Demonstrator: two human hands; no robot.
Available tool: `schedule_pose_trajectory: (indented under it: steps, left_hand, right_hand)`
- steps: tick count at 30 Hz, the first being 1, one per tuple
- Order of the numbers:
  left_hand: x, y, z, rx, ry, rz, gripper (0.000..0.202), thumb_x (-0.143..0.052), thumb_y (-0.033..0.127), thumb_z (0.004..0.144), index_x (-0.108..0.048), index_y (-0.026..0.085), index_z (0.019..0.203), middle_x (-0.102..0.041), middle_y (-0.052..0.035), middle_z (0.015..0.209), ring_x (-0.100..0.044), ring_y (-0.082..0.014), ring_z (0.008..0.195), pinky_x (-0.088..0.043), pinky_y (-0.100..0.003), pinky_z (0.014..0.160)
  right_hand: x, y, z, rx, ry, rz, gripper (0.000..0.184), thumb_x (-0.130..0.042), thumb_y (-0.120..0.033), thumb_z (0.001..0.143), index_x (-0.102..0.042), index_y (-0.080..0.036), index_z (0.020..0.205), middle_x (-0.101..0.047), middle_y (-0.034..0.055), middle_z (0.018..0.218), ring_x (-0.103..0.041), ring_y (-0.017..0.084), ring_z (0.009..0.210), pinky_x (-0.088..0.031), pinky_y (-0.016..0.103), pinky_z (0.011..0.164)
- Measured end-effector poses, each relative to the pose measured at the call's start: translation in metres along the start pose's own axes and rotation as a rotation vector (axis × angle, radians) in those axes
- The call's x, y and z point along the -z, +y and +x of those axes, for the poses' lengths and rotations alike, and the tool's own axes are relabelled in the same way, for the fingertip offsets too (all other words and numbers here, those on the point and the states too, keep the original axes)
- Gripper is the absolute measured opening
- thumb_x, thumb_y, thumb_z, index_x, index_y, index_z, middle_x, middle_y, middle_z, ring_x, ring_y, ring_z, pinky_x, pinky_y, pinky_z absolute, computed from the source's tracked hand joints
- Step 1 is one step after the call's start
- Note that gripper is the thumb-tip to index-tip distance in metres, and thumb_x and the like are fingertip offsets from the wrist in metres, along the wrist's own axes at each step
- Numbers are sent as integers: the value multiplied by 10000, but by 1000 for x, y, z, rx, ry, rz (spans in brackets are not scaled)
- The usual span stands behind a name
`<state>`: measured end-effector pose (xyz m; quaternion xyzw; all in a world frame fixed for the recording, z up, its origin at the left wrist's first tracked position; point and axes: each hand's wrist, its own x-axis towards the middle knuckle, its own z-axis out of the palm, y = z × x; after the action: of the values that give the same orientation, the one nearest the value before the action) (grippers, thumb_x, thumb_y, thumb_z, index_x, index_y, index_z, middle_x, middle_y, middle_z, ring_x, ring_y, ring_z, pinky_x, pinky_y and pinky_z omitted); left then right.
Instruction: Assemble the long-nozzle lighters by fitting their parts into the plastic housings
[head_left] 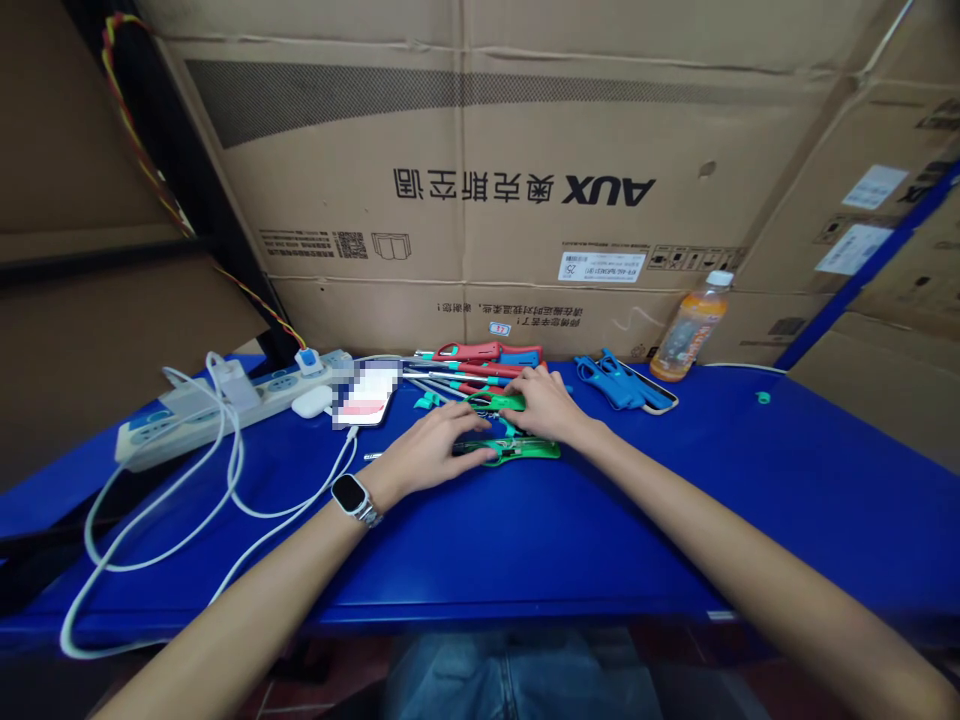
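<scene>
On the blue table [570, 520] lies a green long-necked lighter [525, 452], and both hands are on it. My left hand [439, 448], with a watch on the wrist, lies over the lighter's left end with fingers curled on it. My right hand [544, 402] presses on a second green piece [504, 402] just behind it, fingers bent down. Behind the hands sit red lighters [469, 352] with metal tubes, teal ones and a blue one [519, 356].
Several blue lighter parts [619, 380] lie to the right, beside an orange drink bottle [690, 328]. At the left are a power strip [217, 405], white cables [225, 480], an earbud case [311, 401] and a phone [367, 395]. Big cardboard boxes [480, 170] wall the back.
</scene>
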<state>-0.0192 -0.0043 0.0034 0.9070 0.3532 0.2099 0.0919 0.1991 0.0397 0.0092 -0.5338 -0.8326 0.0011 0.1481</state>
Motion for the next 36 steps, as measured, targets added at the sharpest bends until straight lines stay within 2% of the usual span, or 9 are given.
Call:
schedule_pose_trajectory:
  steps: [4, 8, 10, 15, 18, 22, 25, 29, 36]
  left_hand:
    - [6, -9, 0, 48, 199, -42, 274, -526, 398, 959, -626, 188, 1104, -601, -73, 1083, -586, -228, 1038, -477, -389, 941]
    - [9, -12, 1, 50, 397, -59, 300, -541, 359, 957, -565, 200, 1210, -566, -84, 1172, -552, -227, 1113, -470, -386, 964]
    - [10, -10, 2, 69, 422, -109, 335, -537, 364, 959, -548, 196, 1248, -589, -84, 1166, -582, -210, 1045, -494, -359, 906]
    - [18, -4, 2, 132, 227, -340, 315, -489, 396, 976, -662, 173, 1115, -705, -59, 990, -647, -169, 817, -505, -292, 731]
    - [23, -7, 1, 143, 147, -485, 323, -561, 419, 931, -703, 155, 1053, -730, -61, 936, -660, -170, 788, -515, -292, 725]
    - [28, -16, -2, 196, 25, -626, 321, -693, 415, 833, -725, 147, 1007, -755, -67, 911, -679, -185, 805, -540, -307, 742]
    - [30, -20, -4, 226, -39, -584, 285, -735, 389, 794, -731, 147, 943, -761, -59, 883, -681, -180, 781, -543, -304, 736]
    - [30, -21, -5, 163, -63, -389, 240, -718, 376, 805, -745, 160, 905, -744, -54, 881, -653, -171, 774, -520, -294, 733]
    - [22, -18, -2, 92, -58, -207, 187, -709, 330, 814, -754, 175, 910, -673, -62, 937, -622, -175, 818, -500, -309, 778]
  right_hand:
    - [3, 0, -4, 21, 68, 75, 270, -691, -372, 796, -655, -183, 985, -672, 89, 1106, -549, 288, 1055, -370, 416, 906]
    - [13, -1, -20, 38, 122, 160, 299, -682, -353, 787, -565, -206, 1020, -691, 39, 962, -611, 220, 814, -389, 315, 710]
    - [16, 0, -29, 68, 117, 190, 271, -650, -337, 812, -543, -218, 1031, -689, 22, 916, -613, 194, 738, -365, 281, 635]
    - [18, 1, -45, 209, 75, 139, 158, -564, -252, 880, -598, -231, 1032, -717, 10, 854, -639, 172, 707, -339, 257, 615]
    - [18, 0, -49, 223, 59, 152, 250, -590, -382, 898, -628, -236, 1097, -737, 25, 907, -666, 186, 757, -376, 263, 639]
    - [16, 3, -52, 243, 25, 258, 370, -606, -510, 882, -656, -235, 1125, -727, 44, 1100, -680, 220, 952, -466, 311, 783]
    - [13, 6, -53, 256, -10, 310, 379, -593, -508, 898, -651, -253, 1171, -716, 40, 1149, -669, 231, 1024, -486, 343, 848]
    - [12, 9, -53, 290, -28, 299, 426, -615, -500, 895, -615, -243, 1235, -707, 64, 1143, -652, 236, 1008, -472, 367, 860]
    - [13, 16, -49, 362, -28, 248, 331, -627, -484, 899, -688, -227, 1098, -654, 88, 1155, -583, 238, 1081, -388, 383, 909]
